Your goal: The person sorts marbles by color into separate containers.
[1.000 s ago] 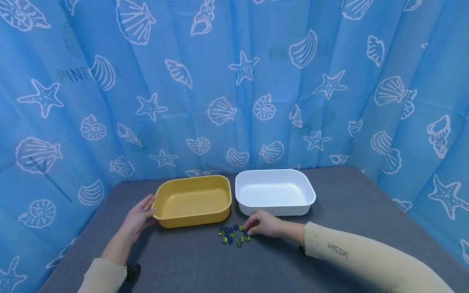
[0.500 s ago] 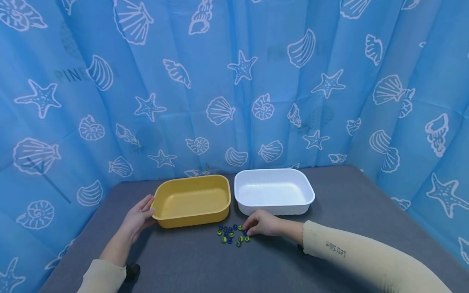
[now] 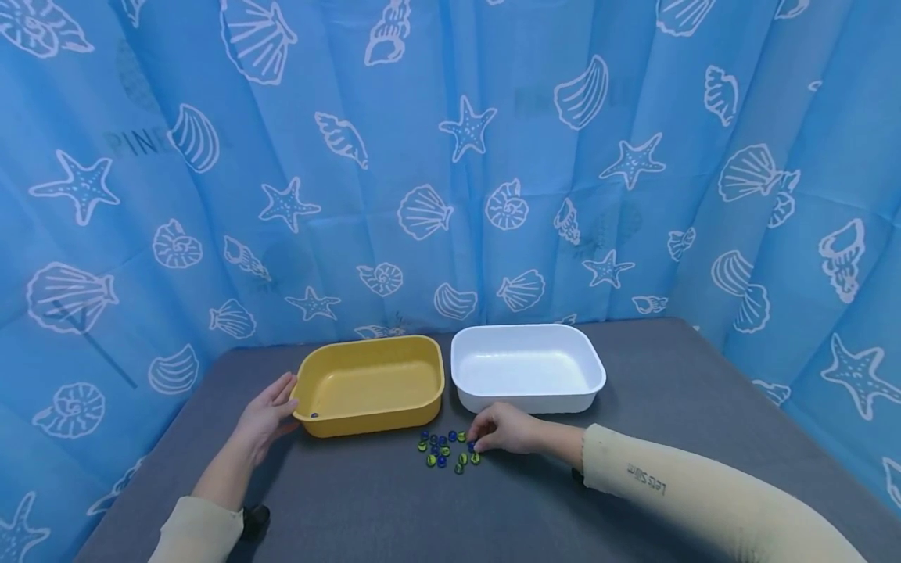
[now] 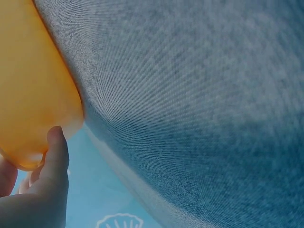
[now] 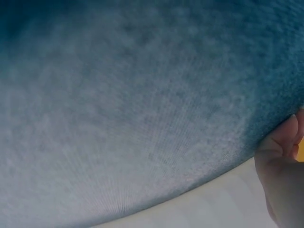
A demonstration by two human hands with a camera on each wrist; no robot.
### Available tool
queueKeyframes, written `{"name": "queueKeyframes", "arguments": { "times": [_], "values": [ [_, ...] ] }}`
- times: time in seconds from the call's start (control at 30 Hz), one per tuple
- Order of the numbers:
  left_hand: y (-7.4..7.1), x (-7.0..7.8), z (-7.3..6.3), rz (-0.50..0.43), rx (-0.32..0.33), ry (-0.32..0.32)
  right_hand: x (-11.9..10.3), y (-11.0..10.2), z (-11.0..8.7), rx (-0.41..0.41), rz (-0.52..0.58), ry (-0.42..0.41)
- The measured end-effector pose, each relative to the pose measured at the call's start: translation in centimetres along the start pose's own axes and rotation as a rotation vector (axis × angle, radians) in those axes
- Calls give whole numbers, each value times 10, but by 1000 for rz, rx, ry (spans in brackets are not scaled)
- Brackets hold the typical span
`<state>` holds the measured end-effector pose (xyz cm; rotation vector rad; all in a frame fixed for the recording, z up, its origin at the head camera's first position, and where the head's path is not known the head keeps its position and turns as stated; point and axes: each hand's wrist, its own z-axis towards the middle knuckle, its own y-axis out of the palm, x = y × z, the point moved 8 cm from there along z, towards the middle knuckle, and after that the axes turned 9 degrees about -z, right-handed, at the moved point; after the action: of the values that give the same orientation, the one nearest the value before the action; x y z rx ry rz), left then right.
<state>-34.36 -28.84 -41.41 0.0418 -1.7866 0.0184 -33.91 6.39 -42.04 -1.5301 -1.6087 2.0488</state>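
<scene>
A yellow plastic basin (image 3: 373, 387) stands at the left on the grey table. My left hand (image 3: 270, 409) holds its left end, with the thumb (image 4: 57, 152) against the outer wall and fingers at the rim. Inside the basin's near left corner lies one small dark marble (image 3: 314, 415). Several glass marbles, blue ones (image 3: 442, 462) and yellow-green ones (image 3: 432, 461), sit in a loose cluster in front of the basins. My right hand (image 3: 510, 428) is at the cluster's right side, its curled finger and thumb pinching a blue marble (image 3: 472, 447).
Beside the yellow basin, to its right, stands a white basin (image 3: 529, 375), just beyond my right hand. Grey cloth (image 3: 366, 508) covers the table. A blue curtain (image 3: 422, 172) with white shell prints hangs behind it.
A small dark marble now shows in the yellow basin's near left corner, where none was visible before. Both hands and the marble cluster have stayed in place.
</scene>
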Motion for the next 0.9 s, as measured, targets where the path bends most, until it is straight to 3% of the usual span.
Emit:
{"name": "queueKeyframes", "arguments": {
  "times": [0.23,0.53,0.9],
  "values": [
    [0,1,0,-2,-7,8,0,-3,-2,28,63,35],
    [0,2,-1,0,-7,11,-16,-12,-5,24,191,96],
    [1,0,1,0,-1,16,-40,-35,14,97,290,101]
  ]
}}
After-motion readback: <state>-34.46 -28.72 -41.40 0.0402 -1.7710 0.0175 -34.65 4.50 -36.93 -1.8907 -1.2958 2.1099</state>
